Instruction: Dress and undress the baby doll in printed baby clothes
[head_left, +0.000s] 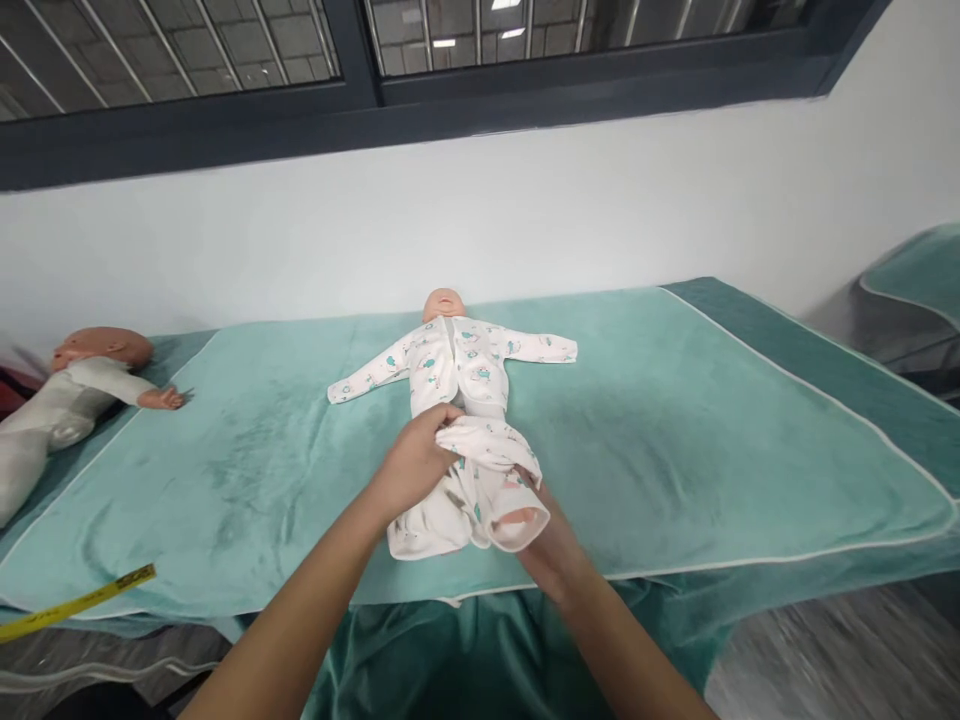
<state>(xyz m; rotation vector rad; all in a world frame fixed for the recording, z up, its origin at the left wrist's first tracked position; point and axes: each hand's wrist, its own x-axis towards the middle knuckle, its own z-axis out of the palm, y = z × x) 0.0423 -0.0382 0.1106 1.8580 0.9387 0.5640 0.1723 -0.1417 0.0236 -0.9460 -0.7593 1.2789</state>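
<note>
A baby doll lies face up on a teal blanket, dressed in a white sleepsuit with small teal prints, its sleeves spread out. My left hand is closed, pinching the sleepsuit fabric at the doll's waist. My right hand is under the bunched-up leg of the sleepsuit, where a foot shows in the opening; its fingers are mostly hidden by the cloth.
A second doll in a grey suit lies at the left edge of the blanket. A yellow measuring tape sticks in at the lower left. A white wall and dark window frame stand behind the table. Another teal-covered surface is at the far right.
</note>
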